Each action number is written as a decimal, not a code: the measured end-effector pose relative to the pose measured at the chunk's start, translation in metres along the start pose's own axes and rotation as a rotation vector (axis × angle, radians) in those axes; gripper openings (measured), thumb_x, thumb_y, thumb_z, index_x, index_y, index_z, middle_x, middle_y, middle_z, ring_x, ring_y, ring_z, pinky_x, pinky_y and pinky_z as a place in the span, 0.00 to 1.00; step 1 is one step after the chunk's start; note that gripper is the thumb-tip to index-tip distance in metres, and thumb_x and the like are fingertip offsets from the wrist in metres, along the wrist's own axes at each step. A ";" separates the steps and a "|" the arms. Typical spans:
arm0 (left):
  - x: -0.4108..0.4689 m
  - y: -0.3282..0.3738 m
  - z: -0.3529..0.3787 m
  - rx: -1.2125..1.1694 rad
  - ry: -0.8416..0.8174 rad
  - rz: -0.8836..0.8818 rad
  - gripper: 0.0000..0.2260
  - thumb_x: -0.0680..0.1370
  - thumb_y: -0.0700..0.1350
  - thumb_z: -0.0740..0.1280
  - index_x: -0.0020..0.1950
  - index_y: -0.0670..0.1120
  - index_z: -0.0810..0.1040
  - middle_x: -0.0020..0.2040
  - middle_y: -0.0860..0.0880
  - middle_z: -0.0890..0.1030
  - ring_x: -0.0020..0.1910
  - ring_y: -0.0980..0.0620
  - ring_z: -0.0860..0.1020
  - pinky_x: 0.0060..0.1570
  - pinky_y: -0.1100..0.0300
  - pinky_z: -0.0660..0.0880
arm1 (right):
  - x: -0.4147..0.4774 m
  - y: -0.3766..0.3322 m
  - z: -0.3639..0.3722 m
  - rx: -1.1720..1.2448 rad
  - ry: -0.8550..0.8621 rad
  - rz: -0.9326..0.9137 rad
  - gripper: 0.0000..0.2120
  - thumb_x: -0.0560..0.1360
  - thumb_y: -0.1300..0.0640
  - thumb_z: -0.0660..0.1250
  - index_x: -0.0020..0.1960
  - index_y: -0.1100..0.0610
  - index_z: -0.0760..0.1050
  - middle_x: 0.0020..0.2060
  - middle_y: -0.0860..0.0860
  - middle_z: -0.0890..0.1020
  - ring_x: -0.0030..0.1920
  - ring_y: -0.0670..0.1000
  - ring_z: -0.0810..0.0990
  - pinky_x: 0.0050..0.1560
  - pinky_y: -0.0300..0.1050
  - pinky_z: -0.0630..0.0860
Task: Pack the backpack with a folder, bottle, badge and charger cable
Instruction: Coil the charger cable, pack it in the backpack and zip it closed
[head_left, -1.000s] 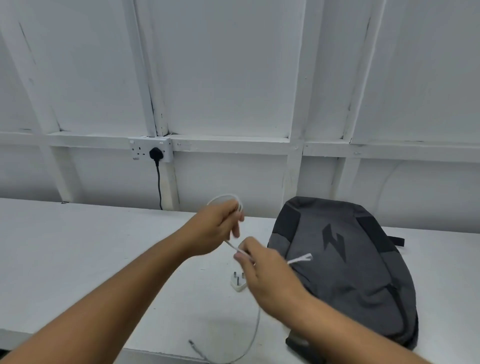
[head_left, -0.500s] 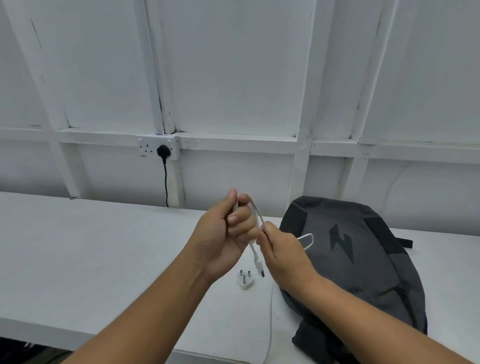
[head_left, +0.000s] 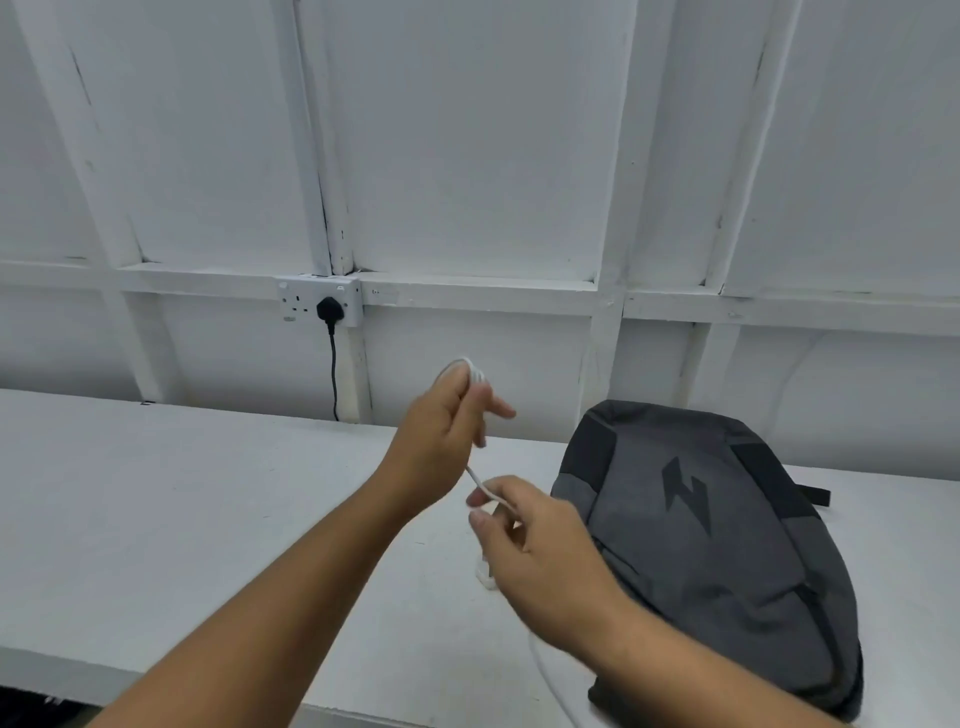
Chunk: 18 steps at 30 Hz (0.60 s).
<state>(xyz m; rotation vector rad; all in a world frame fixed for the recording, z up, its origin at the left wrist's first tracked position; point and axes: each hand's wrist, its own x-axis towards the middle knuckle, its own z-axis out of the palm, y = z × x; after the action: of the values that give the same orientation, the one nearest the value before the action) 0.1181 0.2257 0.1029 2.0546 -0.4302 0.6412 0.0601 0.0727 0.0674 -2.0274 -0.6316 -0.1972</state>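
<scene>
A white charger cable (head_left: 474, 476) runs between my two hands above the table. My left hand (head_left: 445, 422) is raised and grips several coiled loops of it, which show above the fingers. Lower and to the right, my right hand (head_left: 530, 540) pinches the cable's loose run, which trails down past my wrist toward the table's front edge. A white plug adapter (head_left: 484, 570) lies on the table, mostly hidden behind my right hand. The grey and black backpack (head_left: 727, 545) lies flat on the table to the right, zipped shut as far as I can see. No folder, bottle or badge is in view.
The white table (head_left: 208, 509) stretches left and ends at a front edge near my forearms. A white panelled wall stands behind it, with a double socket (head_left: 319, 306) holding a black plug whose cord hangs down to the table.
My hands have drawn apart: the left rose with the coil, the right dropped along the cable. The loop that stuck out over the backpack is gone from view.
</scene>
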 end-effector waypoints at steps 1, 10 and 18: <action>-0.005 -0.004 -0.002 0.116 -0.067 0.019 0.13 0.86 0.49 0.55 0.44 0.52 0.72 0.43 0.54 0.84 0.35 0.53 0.78 0.38 0.58 0.76 | 0.003 -0.001 -0.009 -0.069 0.031 -0.051 0.04 0.80 0.52 0.65 0.51 0.47 0.79 0.32 0.42 0.78 0.32 0.44 0.76 0.35 0.34 0.69; -0.052 0.014 -0.008 -0.490 -0.364 -0.366 0.18 0.84 0.53 0.57 0.39 0.46 0.74 0.29 0.52 0.61 0.29 0.53 0.58 0.31 0.64 0.60 | 0.064 0.015 -0.066 -0.178 0.056 -0.247 0.11 0.74 0.45 0.74 0.43 0.53 0.79 0.29 0.43 0.77 0.30 0.43 0.71 0.34 0.32 0.67; -0.013 0.058 -0.016 -1.362 0.105 -0.485 0.15 0.85 0.52 0.57 0.46 0.44 0.77 0.27 0.53 0.68 0.24 0.57 0.66 0.27 0.64 0.67 | 0.035 0.041 0.009 -0.068 0.076 -0.128 0.17 0.82 0.43 0.51 0.47 0.48 0.74 0.33 0.49 0.75 0.34 0.49 0.73 0.37 0.48 0.70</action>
<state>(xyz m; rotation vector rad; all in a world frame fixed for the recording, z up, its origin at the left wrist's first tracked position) 0.0728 0.2095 0.1408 0.7502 -0.1760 0.0506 0.1097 0.0767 0.0450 -2.0354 -0.7149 -0.3744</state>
